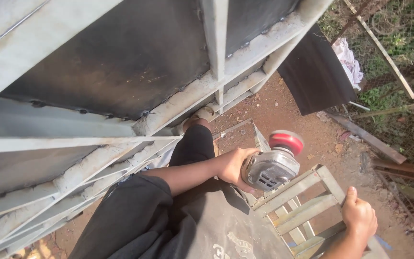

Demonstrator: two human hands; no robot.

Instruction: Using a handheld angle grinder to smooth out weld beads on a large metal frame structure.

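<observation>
My left hand (pixel 231 165) grips the body of a grey angle grinder (pixel 269 168), whose red disc (pixel 286 141) faces up and away from me. The grinder hangs in the air beside the big grey metal gate (pixel 188 96), not touching it. My right hand (pixel 359 217) is closed on the top rail of a grey slatted metal frame (pixel 303 201) at the lower right. My leg in black trousers (pixel 192 146) reaches down, with the foot against the gate's lower rails.
The gate has dark sheet panels (pixel 120 57) and rough welded bars. Below lies red-brown dirt ground (pixel 288 115). A dark sheet (pixel 315 72) leans at the right, with a white cloth (pixel 348 60), loose bars and a wire fence (pixel 398 57) beyond.
</observation>
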